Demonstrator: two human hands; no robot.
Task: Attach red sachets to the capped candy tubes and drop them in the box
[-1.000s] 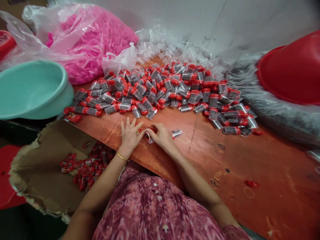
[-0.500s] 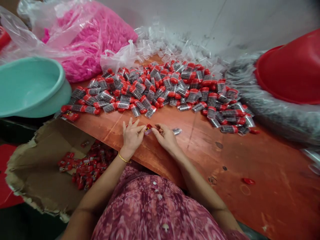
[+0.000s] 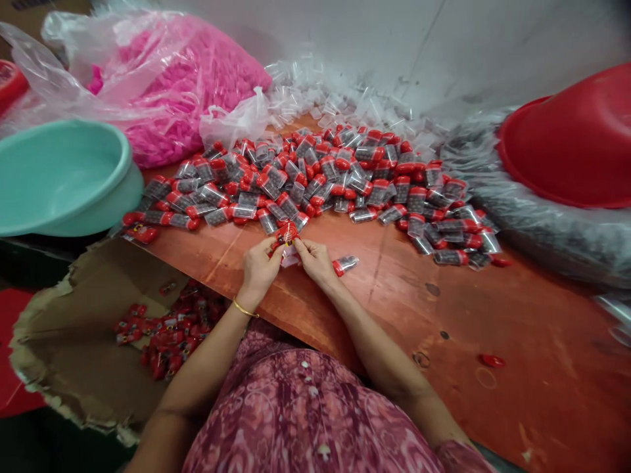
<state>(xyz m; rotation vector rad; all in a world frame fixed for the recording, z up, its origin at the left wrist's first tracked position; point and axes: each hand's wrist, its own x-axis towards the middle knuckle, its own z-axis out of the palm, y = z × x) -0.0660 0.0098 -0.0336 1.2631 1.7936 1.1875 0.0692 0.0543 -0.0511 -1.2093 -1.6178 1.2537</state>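
Head view shows both hands pinching between thumb and fingers: the left hand (image 3: 259,266) has the near left side of a small red piece (image 3: 286,232) with yellow and dark markings, and the right hand (image 3: 316,261) is at its lower right, by a pale, clear-looking part (image 3: 290,257). The red piece sits between the fingertips, in front of the near edge of the pile of red-ended clear tubes (image 3: 273,177). With grips this small on something glossy, it could slip or twist out if one hand pulls harder than the other, and the pale part might crease. A lone tube (image 3: 346,264) lies just beside the right hand on the worktop (image 3: 394,302); a sideways sweep of that wrist could knock it and set it rolling. Compared with half a second ago, the red piece shows far more of its face and sits farther forward, the left fingers are curled in rather than fanned out, and the lone tube's red end is uncovered.
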